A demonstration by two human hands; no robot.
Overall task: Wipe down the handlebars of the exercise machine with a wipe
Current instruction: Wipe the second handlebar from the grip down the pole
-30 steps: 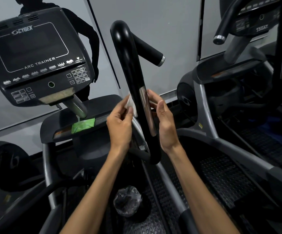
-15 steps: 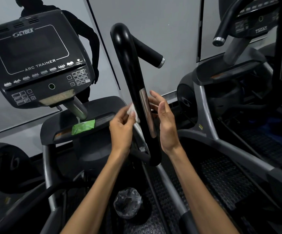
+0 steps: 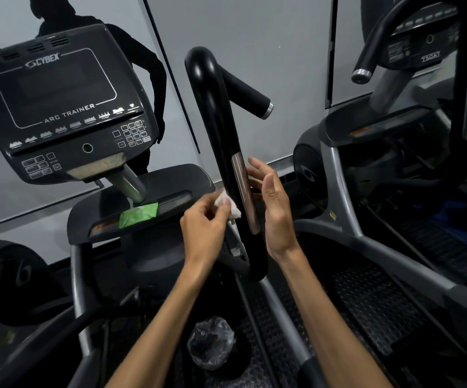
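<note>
A black handlebar (image 3: 221, 130) with a silver sensor strip (image 3: 244, 194) rises upright in the middle of the view; a side grip (image 3: 247, 95) with a metal end cap branches off to its right. My left hand (image 3: 207, 225) pinches a crumpled white wipe (image 3: 226, 204) just left of the bar's lower part. My right hand (image 3: 275, 208) is on the bar's right side, palm toward the bar, fingers straight and relaxed beside the strip; whether it touches the bar is unclear.
The console (image 3: 64, 107) of the Arc Trainer stands at the left, above a tray holding a green wipe pack (image 3: 138, 217). A crumpled plastic bag (image 3: 211, 343) sits in a cup holder below. Another machine (image 3: 411, 113) stands close on the right.
My left hand with the wipe has slid down and slightly away from the bar's left side. My right hand has stayed beside the strip with its fingers opening a little.
</note>
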